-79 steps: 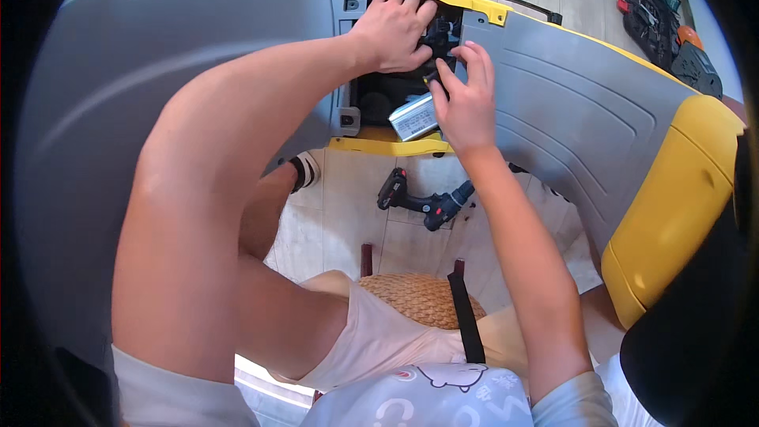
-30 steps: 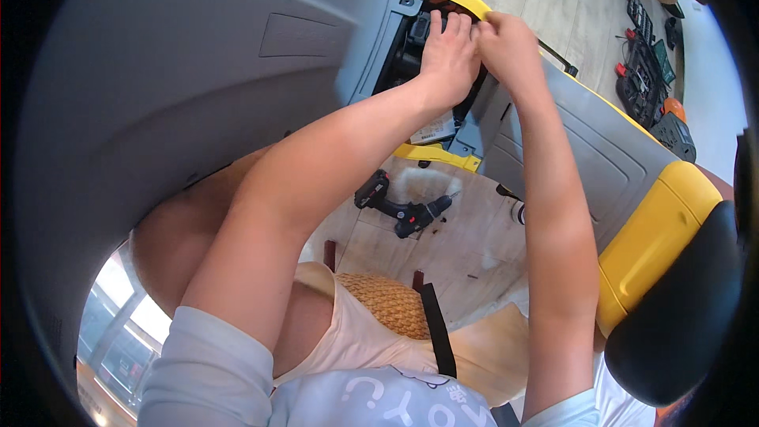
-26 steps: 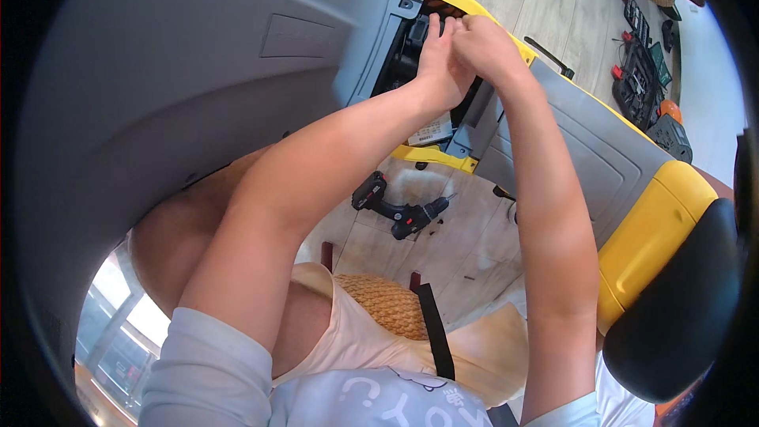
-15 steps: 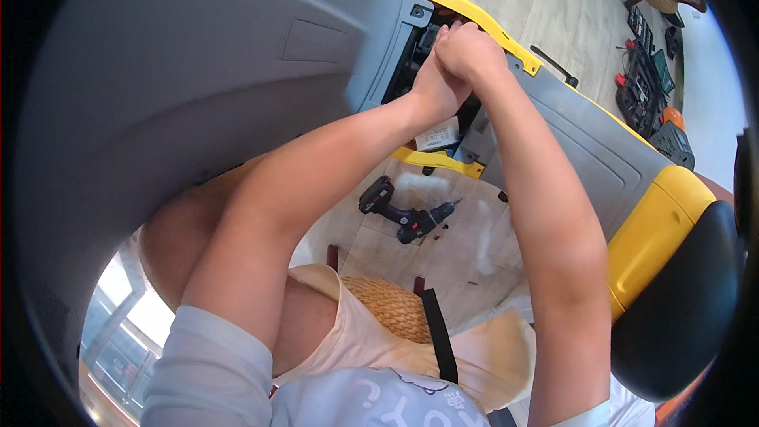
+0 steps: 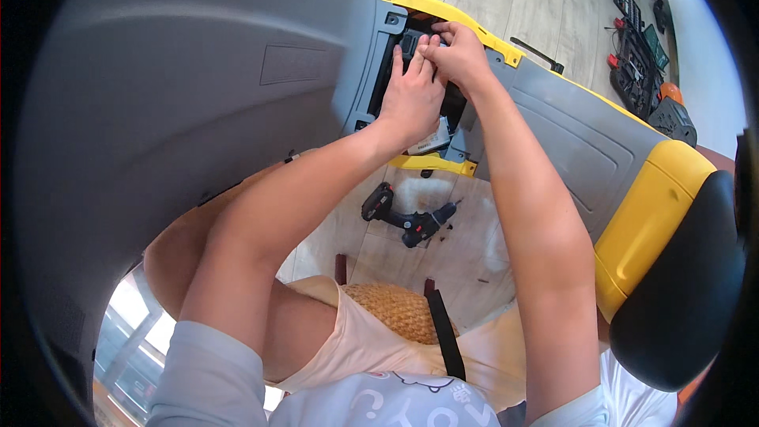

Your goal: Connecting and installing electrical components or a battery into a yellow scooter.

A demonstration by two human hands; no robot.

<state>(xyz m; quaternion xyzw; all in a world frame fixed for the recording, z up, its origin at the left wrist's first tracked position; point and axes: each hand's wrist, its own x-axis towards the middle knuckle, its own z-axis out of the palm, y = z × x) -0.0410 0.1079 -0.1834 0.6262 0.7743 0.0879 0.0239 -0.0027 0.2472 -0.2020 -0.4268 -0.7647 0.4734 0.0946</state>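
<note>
Both my hands are over a narrow opening between grey panels, edged by a yellow frame (image 5: 466,16). My left hand (image 5: 413,99) lies across the opening with fingers stretched forward, next to a black part (image 5: 409,43) inside it. Just right of it, my right hand (image 5: 461,59) reaches in with thumb and fingers curled together, its fingertips touching or nearly touching the left ones. What the right fingers pinch is too hidden to make out. A white-labelled box-like part (image 5: 433,139) sits in the near end of the opening, partly under my left wrist.
A black cordless drill (image 5: 407,217) lies on the floor below the opening. A large grey panel (image 5: 198,55) fills the left. Rightward are a flat grey panel (image 5: 569,126), a yellow cover (image 5: 656,221) and a black seat (image 5: 684,292). An open tool case (image 5: 632,71) lies at far right.
My hands were clasped close together over the opening; now the left has drawn back toward me with its fingers spread out, and the right shows its curled fingers. The view has shifted slightly.
</note>
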